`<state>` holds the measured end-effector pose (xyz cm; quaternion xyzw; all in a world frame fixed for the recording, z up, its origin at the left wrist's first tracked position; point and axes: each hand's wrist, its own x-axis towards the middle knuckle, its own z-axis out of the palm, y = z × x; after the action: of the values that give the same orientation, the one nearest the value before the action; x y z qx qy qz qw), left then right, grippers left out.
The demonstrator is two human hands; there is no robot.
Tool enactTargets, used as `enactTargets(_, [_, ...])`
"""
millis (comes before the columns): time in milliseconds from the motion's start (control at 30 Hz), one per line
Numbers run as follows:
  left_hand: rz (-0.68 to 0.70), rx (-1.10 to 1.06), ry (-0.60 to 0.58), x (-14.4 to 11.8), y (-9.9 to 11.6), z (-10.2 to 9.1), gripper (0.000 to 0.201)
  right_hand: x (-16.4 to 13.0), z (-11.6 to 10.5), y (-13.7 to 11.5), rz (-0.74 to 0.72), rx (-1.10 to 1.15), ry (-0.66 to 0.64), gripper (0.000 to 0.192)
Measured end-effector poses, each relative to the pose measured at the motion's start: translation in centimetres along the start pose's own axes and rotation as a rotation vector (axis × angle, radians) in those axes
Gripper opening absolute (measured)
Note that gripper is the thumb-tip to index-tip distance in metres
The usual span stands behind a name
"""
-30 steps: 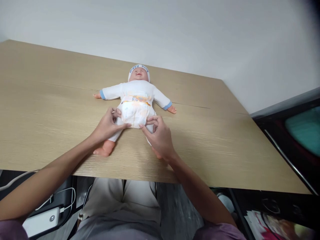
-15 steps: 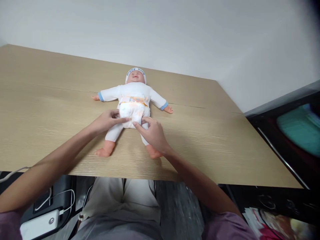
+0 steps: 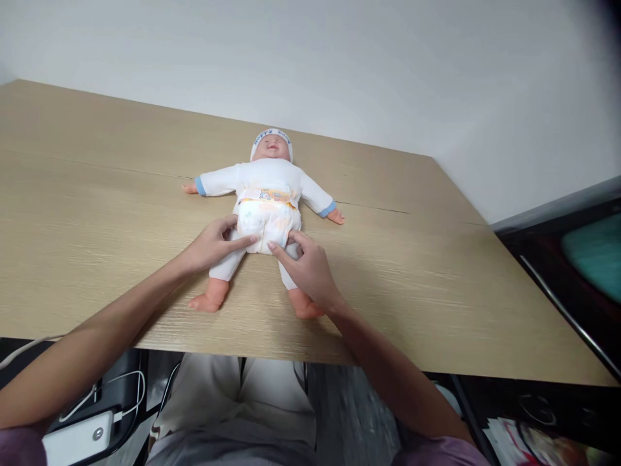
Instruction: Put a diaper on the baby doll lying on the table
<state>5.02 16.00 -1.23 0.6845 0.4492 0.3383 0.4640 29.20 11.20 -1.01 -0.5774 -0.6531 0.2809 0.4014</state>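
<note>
A baby doll (image 3: 269,173) in a white suit with blue cuffs and a white printed cap lies on its back, arms spread, feet towards me. Round its hips, over the suit, is a white diaper (image 3: 264,220) with a colourful printed waistband. My left hand (image 3: 213,244) grips the diaper's left leg edge, thumb on the front and fingers tucked at the side. On the opposite leg edge, my right hand (image 3: 306,262) holds the diaper the same way, thumb near the crotch. The fingertips of both hands are partly hidden by the diaper and the doll's legs.
The doll rests on a wooden table (image 3: 412,278) against a pale wall (image 3: 310,58). Below the front edge at left, a white power bank (image 3: 77,440) with a cable lies on a black surface. A dark object with a teal panel (image 3: 594,255) stands at the right.
The view has shifted slightly, so the doll and both hands appear a little further right. Both hands keep about the same place on the diaper's leg edges, with the right thumb moved slightly.
</note>
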Motion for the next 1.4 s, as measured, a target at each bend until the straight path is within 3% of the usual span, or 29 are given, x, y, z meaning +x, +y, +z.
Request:
enactTargets(133, [0.005, 0.034, -0.019, 0.0, 0.4, 0.0, 0.045, 0.1, 0.2, 0.1, -0.012, 0.012, 0.005, 0.044])
enactTargets(300, [-0.080, -0.083, -0.021, 0.2, 0.3, -0.2, 0.050, 0.4, 0.0, 0.3, 0.050, 0.132, -0.060, 0.035])
enactTargets(600, [-0.077, -0.218, -0.020, 0.4, -0.1, -0.1, 0.057, 0.0, 0.3, 0.2, -0.020, 0.004, 0.024, 0.045])
enactTargets(700, [-0.088, -0.213, -0.038, 0.3, -0.1, -0.1, 0.062, 0.1, 0.4, 0.4, -0.040, 0.023, 0.011, 0.040])
enactTargets(900, [-0.104, -0.194, -0.046, 0.3, -0.4, -0.4, 0.062, 0.4, 0.1, 1.1, 0.129, 0.244, 0.035, 0.045])
enactTargets(1100, [-0.102, -0.207, -0.055, 0.3, -0.4, -0.4, 0.060, 0.3, -0.5, 1.0, 0.172, 0.271, 0.053, 0.052])
enactTargets(1400, [-0.113, -0.213, -0.046, 0.2, 0.1, -0.2, 0.061, 0.2, -0.5, 0.5, 0.006, 0.015, -0.043, 0.046])
